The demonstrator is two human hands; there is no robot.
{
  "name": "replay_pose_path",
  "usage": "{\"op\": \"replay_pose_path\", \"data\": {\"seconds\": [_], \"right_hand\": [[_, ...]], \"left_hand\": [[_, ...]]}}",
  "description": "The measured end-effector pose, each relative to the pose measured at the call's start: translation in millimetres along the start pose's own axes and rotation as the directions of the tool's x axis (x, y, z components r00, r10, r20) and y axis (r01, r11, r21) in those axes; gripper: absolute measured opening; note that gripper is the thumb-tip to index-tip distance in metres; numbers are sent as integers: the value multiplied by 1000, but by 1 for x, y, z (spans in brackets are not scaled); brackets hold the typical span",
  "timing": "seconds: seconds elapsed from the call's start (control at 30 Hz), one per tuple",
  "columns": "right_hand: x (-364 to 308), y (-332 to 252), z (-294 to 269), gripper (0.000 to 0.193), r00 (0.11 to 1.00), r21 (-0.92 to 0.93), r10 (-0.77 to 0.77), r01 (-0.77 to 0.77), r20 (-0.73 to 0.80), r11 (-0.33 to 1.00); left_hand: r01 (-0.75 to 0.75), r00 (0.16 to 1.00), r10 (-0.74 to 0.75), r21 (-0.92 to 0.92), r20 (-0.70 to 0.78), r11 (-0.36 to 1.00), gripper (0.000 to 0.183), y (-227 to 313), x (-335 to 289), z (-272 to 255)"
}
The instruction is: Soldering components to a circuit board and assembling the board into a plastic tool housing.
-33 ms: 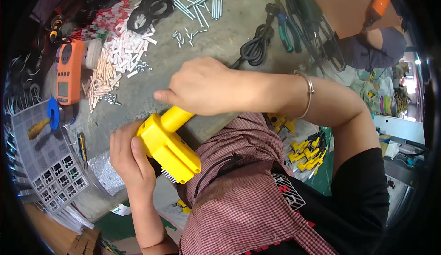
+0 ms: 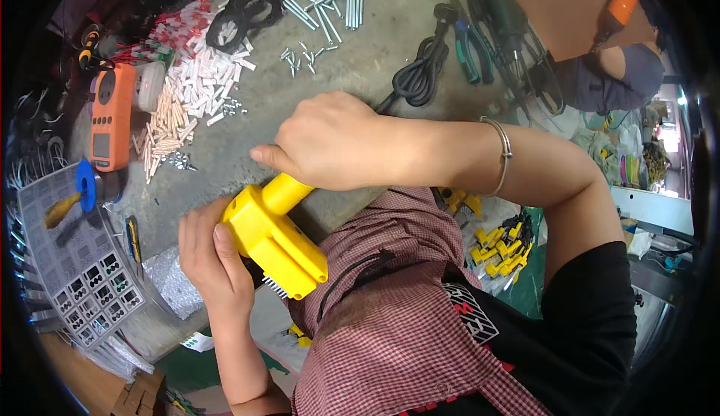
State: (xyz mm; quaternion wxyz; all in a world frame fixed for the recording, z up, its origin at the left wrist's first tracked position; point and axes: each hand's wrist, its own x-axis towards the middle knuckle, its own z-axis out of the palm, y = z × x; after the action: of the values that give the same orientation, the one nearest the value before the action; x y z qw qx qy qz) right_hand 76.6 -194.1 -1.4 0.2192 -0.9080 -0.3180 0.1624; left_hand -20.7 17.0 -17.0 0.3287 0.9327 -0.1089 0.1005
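Nothing seen shifted since earlier frame — same pose kept. Yellow plastic housing (image 2: pixel 274 242) gripped at its body by left hand (image 2: pixel 212 260), fingers curled; its round neck wrapped by right hand (image 2: pixel 330 142) — held above grey table (image 2: pixel 360 56), against checked apron.

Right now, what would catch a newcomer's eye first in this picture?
The bright yellow plastic part at centre, gripped by the left hand on its body and the right hand around its round neck. Next, the orange meter at the left of the bench, beside a heap of small white and tan pieces.
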Motion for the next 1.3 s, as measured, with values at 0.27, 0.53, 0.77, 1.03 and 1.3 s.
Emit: {"op": "replay_pose_path", "data": {"seconds": [0.27, 0.53, 0.77, 1.03, 1.3], "right_hand": [[-3, 4, 11, 49, 995, -83, 25, -33, -93, 996], [-29, 71, -45, 21, 936, 153, 58, -4, -346, 988], [1, 57, -34, 22, 994, -31, -85, 87, 62, 996], [-15, 79, -43, 21, 994, -251, -54, 28, -98, 967], [8, 97, -52, 12, 932, 0, -86, 92, -353, 996]], "left_hand": [[-14, 999, 13, 41, 43, 999, 28, 1, 5, 0], [14, 992, -19, 38, 125, 999, 26, 9, 13, -16], [-157, 981, 140, 120, 133, 980, 18, 22, 96, -6], [-354, 915, 308, 149, 262, 923, 15, 27, 147, 55], [-357, 906, 306, 139, 291, 924, 17, 27, 156, 73]]}}
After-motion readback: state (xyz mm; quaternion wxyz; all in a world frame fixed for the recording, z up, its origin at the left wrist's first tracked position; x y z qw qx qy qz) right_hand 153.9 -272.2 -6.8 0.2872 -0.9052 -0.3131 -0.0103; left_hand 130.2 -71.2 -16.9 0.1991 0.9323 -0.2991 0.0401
